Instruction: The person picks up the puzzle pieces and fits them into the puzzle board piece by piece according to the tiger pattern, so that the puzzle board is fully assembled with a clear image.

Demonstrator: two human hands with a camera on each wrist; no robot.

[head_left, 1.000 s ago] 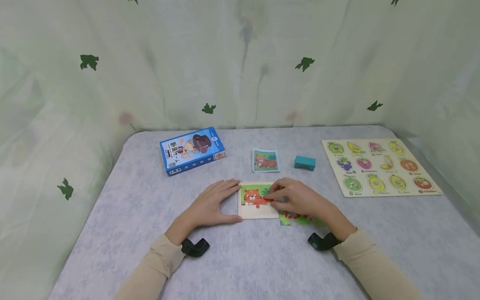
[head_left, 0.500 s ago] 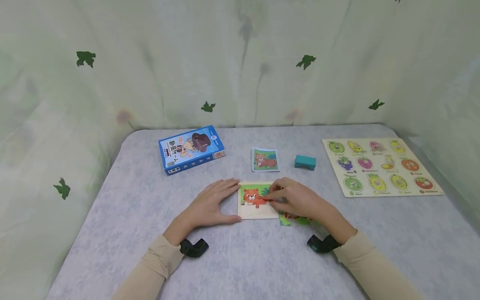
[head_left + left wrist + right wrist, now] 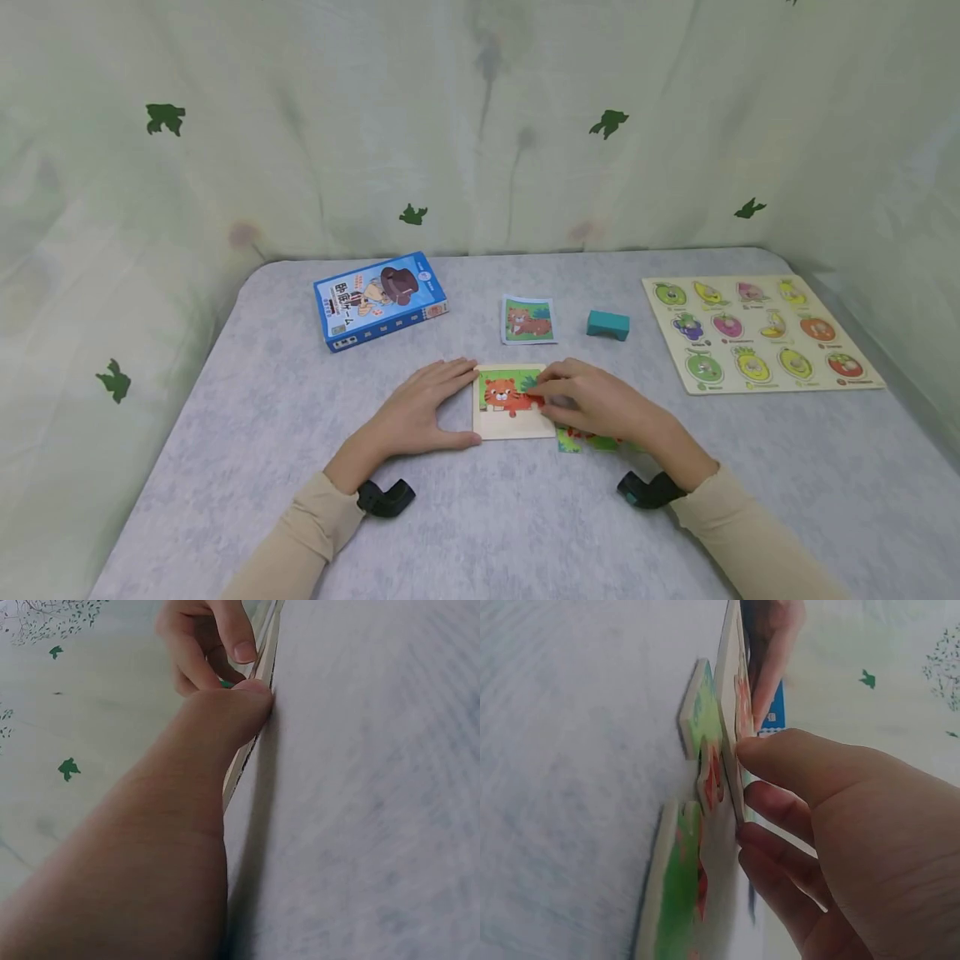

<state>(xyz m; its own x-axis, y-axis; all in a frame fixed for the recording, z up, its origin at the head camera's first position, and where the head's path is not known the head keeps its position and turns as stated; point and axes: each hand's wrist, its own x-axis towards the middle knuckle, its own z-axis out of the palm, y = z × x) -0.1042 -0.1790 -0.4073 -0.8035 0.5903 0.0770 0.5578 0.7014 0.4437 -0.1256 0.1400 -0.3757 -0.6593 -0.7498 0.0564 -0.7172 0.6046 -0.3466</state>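
A square wooden puzzle board (image 3: 514,426) lies mid-table, its upper part filled with an orange tiger picture. My left hand (image 3: 423,407) steadies the board's left edge, thumb at the near corner and straight fingers at the far corner. At the board's right side my right hand (image 3: 592,396) has curled fingers and thumb on a tiger puzzle piece (image 3: 531,402); the fingers partly hide it. Loose green and red puzzle pieces (image 3: 600,442) lie under the right hand, beside the board, also visible as a green piece (image 3: 676,885) in the right wrist view.
Behind the board lies a small tiger picture card (image 3: 528,321), with a teal arch block (image 3: 608,325) to its right. A blue game box (image 3: 380,300) stands back left. On the right is a fruit puzzle board (image 3: 761,333).
Both hands stay almost in place on the puzzle board. The right fingers shift very slightly at the tiger piece; the whole head view drifts a little.
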